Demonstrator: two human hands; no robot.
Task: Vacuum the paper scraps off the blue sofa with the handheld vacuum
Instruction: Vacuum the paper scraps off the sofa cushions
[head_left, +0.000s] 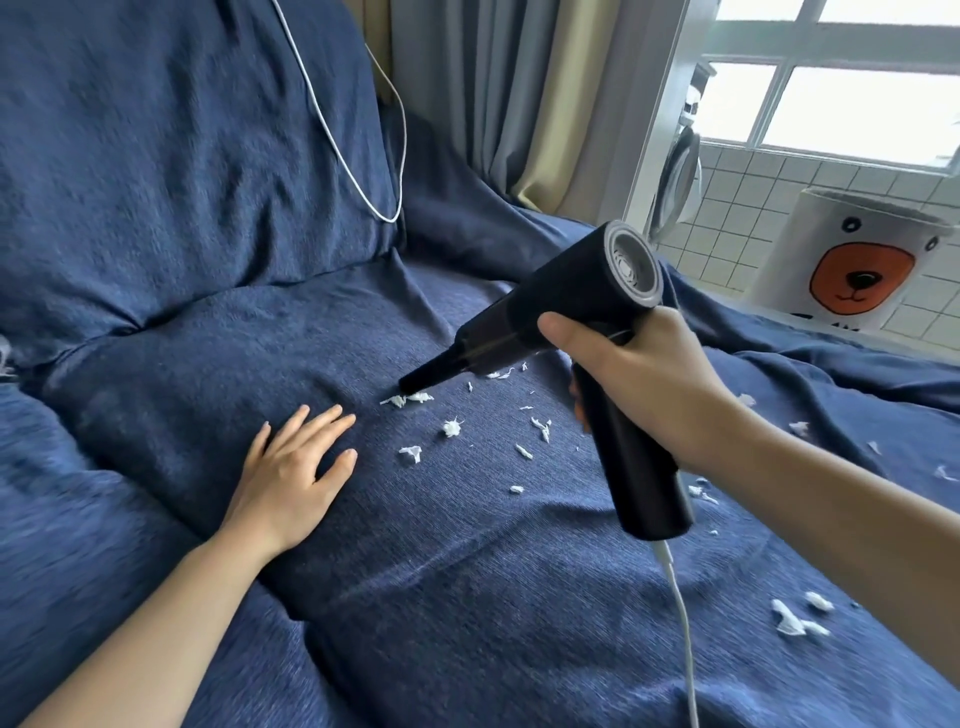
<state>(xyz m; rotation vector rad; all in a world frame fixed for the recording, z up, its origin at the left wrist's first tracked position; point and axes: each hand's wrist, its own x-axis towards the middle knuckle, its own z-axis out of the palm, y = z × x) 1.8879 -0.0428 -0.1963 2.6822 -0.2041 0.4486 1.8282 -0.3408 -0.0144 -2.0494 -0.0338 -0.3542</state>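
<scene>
Here the right hand (639, 384) grips the vacuum (561, 312), nozzle touching scraps (408, 399).

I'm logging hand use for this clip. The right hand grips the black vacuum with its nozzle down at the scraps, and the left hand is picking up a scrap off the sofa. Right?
Not quite. The left hand holds no scrap: it lies flat, fingers straight, on the blue sofa, as the head view shows. The rest stands: the right hand grips the black vacuum, nozzle at the paper scraps.

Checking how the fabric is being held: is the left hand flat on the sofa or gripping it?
Flat: the left hand lies open, fingers straight and spread on the blue sofa.
</scene>
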